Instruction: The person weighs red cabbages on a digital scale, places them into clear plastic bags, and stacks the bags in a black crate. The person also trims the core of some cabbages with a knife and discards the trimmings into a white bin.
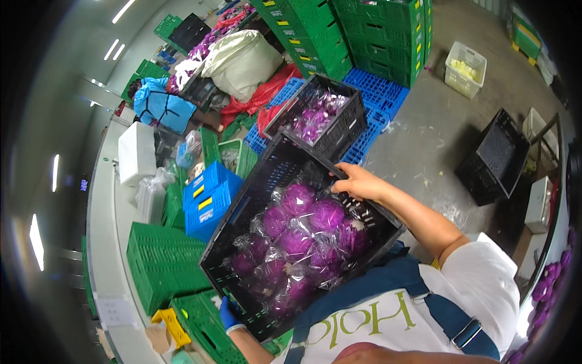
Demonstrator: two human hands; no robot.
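I hold a black plastic crate [254, 191] tilted in front of my body. Inside lie several purple cabbages [295, 241], wrapped in clear plastic film. My right hand [357, 182], bare, grips the crate's rim on the far right side. At the crate's lower left end my left hand [229, 315], in a blue glove, is closed around the edge; its fingers are partly hidden by the wall. Just beyond my crate, another black crate [338, 132] of wrapped purple cabbages stands on a blue plastic pallet [375, 98].
Stacked green crates [382, 41] rise behind the pallet. At left are blue crates [211, 200], green crates [163, 264] and a white foam box [136, 152]. A black crate [493, 157] and a white basket [466, 68] stand right. A person in blue [163, 104] bends at far left.
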